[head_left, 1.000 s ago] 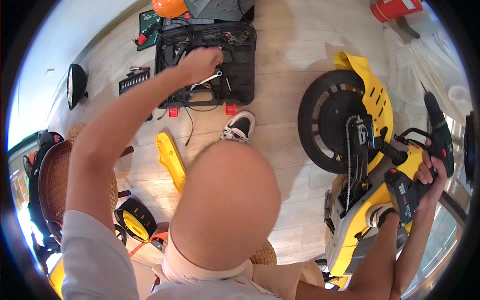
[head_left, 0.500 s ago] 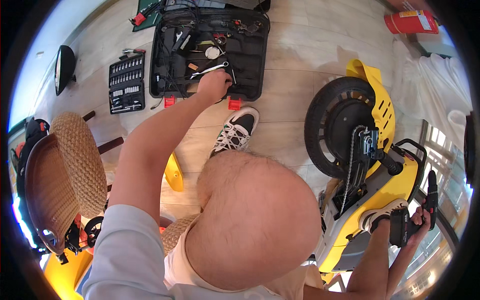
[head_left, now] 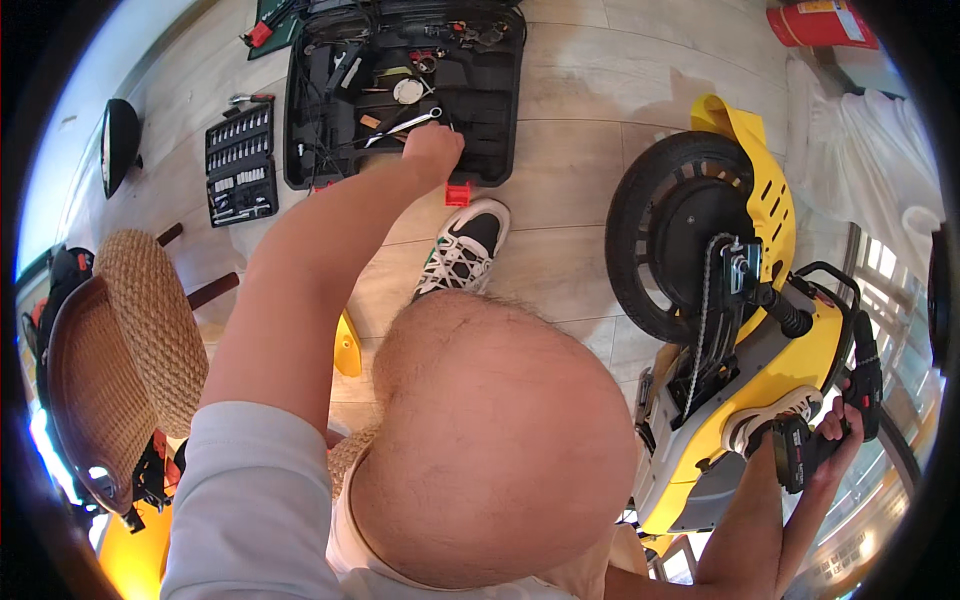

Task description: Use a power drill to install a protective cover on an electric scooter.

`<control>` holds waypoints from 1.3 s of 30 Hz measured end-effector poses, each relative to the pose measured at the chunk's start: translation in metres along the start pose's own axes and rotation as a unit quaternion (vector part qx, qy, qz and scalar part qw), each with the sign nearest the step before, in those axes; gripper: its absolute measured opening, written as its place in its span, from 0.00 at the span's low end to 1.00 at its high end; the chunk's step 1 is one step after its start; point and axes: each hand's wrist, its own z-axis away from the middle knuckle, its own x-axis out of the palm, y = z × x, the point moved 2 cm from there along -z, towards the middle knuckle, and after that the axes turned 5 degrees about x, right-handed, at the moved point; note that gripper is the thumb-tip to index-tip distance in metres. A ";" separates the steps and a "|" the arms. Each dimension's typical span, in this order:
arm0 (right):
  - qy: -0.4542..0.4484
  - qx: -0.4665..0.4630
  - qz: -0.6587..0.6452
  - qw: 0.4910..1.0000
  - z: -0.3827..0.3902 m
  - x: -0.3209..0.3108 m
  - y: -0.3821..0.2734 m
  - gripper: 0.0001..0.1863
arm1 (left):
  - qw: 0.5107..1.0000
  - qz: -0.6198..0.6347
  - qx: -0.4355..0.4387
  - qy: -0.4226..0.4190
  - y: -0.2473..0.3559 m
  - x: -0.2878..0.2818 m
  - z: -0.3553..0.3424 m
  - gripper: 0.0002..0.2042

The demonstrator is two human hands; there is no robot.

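My left hand [head_left: 435, 150] reaches into an open black tool case [head_left: 490, 150] on the floor, its fingers curled down and partly hidden. Whatever they hold, if anything, I cannot make out. Just beyond the knuckles lies a silver ring wrench [head_left: 410, 124]. A round whitish disc [head_left: 408, 91] and several small tools are also in the case. Far to the right, my right hand [head_left: 838, 432] is wrapped round the grip of a black cordless drill [head_left: 866, 385], beside my shoe. That shoe rests against a yellow scooter [head_left: 690, 455] lying on its side.
The scooter's wheel [head_left: 670, 235] and yellow fender [head_left: 735, 125] point away from me. A socket set [head_left: 241, 165] lies left of the case. A wicker chair [head_left: 75, 380] stands at left, a red fire extinguisher [head_left: 820, 23] at far right. A yellow panel [head_left: 346, 345] lies near my knee.
My left hand has shifted slightly forward in the case, closer to the wrench. The view has moved a little, so the case sits higher and further left. My right hand still holds the drill.
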 end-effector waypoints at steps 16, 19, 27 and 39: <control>0.033 0.008 -0.031 0.999 0.011 0.008 0.012 0.13 | 0.965 0.229 0.038 0.126 -0.022 0.010 0.018 0.12; 0.075 -0.029 0.079 0.994 0.021 0.014 0.013 0.03 | 0.933 0.289 0.026 0.212 -0.024 0.008 0.024 0.08; -0.005 0.048 0.022 0.999 0.033 0.017 0.010 0.18 | 0.876 0.408 -0.024 0.256 -0.034 0.023 0.018 0.05; -0.182 -0.043 0.011 0.982 0.056 0.002 0.000 0.16 | 0.587 0.796 0.062 0.136 0.168 -0.366 0.082 0.10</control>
